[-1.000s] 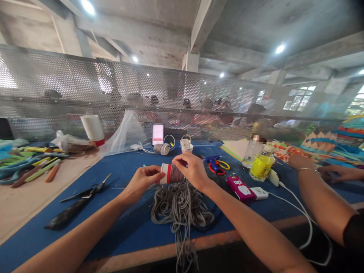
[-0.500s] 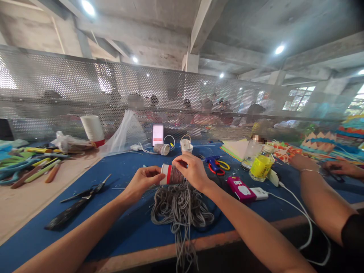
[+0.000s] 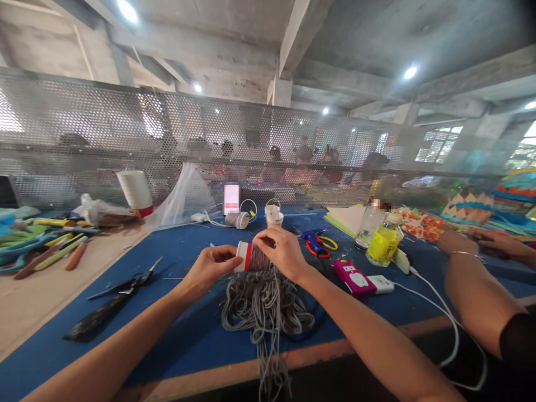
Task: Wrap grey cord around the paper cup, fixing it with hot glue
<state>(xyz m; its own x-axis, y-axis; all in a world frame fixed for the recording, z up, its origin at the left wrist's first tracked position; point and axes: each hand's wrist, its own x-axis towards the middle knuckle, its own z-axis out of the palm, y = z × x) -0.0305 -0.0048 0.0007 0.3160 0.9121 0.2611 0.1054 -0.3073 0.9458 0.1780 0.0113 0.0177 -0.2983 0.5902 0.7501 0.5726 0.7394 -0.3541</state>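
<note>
My left hand (image 3: 208, 269) grips the rim end of a paper cup (image 3: 248, 257) held on its side over the blue table (image 3: 180, 335). The cup is white with a red band and is partly wrapped in grey cord. My right hand (image 3: 281, 250) is closed over the wrapped end, fingers pressing the cord against the cup. A loose heap of grey cord (image 3: 263, 304) lies on the table just below both hands, and some strands hang over the front edge.
Black scissors (image 3: 115, 296) lie left of my arms. A pink phone (image 3: 350, 276) with a white charger and cable, a blue glue gun (image 3: 315, 240), a yellow bottle (image 3: 383, 243) and a stack of cups (image 3: 134, 191) stand around. A co-worker's arm (image 3: 473, 285) rests at right.
My hands and the cup have stayed almost in place. The co-worker's hand at the right has moved a little further right along the table.
</note>
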